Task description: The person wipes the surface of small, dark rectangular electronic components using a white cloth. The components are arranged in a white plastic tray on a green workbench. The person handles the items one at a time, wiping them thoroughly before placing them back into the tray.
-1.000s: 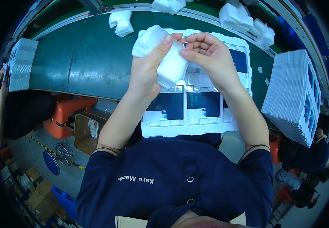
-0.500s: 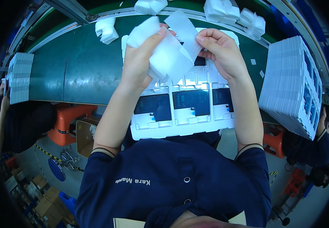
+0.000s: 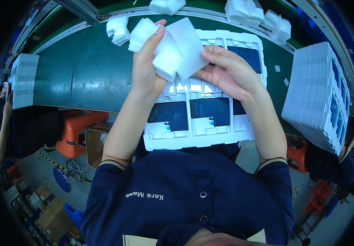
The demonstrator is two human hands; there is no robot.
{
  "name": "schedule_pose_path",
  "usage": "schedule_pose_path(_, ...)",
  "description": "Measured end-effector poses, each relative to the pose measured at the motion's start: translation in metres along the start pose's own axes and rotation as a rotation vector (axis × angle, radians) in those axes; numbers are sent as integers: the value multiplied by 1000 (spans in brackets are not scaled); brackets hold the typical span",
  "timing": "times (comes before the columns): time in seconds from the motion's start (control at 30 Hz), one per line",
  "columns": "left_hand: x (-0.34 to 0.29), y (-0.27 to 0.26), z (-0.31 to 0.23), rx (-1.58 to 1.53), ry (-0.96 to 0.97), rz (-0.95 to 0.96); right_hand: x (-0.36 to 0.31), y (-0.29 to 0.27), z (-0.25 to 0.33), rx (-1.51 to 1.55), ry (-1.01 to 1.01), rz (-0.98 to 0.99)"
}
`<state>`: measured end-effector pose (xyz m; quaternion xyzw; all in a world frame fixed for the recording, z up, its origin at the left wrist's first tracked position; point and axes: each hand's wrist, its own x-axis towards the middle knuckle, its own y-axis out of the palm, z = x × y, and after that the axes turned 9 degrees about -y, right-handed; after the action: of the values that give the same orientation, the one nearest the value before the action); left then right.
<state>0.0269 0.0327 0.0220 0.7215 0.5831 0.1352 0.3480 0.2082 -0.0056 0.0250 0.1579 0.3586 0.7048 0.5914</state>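
My left hand [image 3: 146,71] is wrapped round a bundle of white foam sheets [image 3: 165,62], thumb on top. Between the thumb and fingers of my right hand [image 3: 230,71] is the edge of a single thin foam sheet [image 3: 190,43], slanted against the bundle's right side. Both hands hover above a white plastic tray [image 3: 177,142] with moulded compartments. Flat black pieces [image 3: 213,110] with a stepped corner, resembling battery packs, lie in its compartments. My hands and the foam hide part of the tray's far left side.
Further foam bundles [image 3: 118,30] lie along the green table's [image 3: 99,82] far edge. Tall stacks of white trays stand at right [image 3: 308,98] and left [image 3: 24,80]. Two small white squares [image 3: 277,68] lie by the right stack. Other people sit at both sides, near orange stools [image 3: 72,135].
The single sheet has swung lower and now lies closer against the bundle. My right hand has moved left and down with it; my left hand still grips the bundle.
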Motion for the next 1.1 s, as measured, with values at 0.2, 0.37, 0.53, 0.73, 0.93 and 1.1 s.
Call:
schedule_pose_path(0.2, 1, -5, 6, -81, -113, 141, 4, 6, -5, -145, -144, -10)
schedule_pose_path(0.37, -3, 1, 5, -71, -100, 149, 5, 5, -8, -272, -173, 22)
schedule_pose_path(0.53, 1, -8, 4, -152, -88, 123, 7, -5, 2, -300, -276, -11)
schedule_pose_path(0.73, 3, -3, -4, 1183, 56, 114, 8, -52, 43, -527, -543, -190)
schedule_pose_path(0.93, 8, 21, 5, 1993, 223, 10, 15, -74, 48, -710, -564, -292)
schedule_pose_path(1.1, 26, 12, -15, 1812, 243, 151, 24, -71, 39, -845, -602, -235)
